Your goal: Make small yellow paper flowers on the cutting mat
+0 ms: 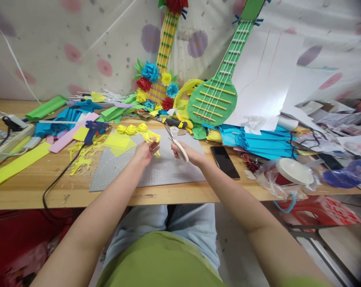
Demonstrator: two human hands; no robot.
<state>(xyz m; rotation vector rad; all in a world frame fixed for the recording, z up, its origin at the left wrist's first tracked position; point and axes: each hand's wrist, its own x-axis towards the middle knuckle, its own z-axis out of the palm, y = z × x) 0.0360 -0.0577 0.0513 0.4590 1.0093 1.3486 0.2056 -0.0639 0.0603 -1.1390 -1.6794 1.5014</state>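
Note:
My left hand is closed on a piece of yellow crepe paper, held above the grey cutting mat. To its right, my right hand grips white-handled scissors, whose blades point up and away from me. The blades are apart from the yellow paper. Just beyond my left hand lie several small yellow paper flowers. Square yellow sheets rest on the mat's left part. A roll of white tape sits behind the scissors.
A blue glue gun with a black cord lies at left among yellow scraps. A black phone is right of the mat. Behind stand a green paper instrument and a yellow flowered one. A lidded tub stands at right.

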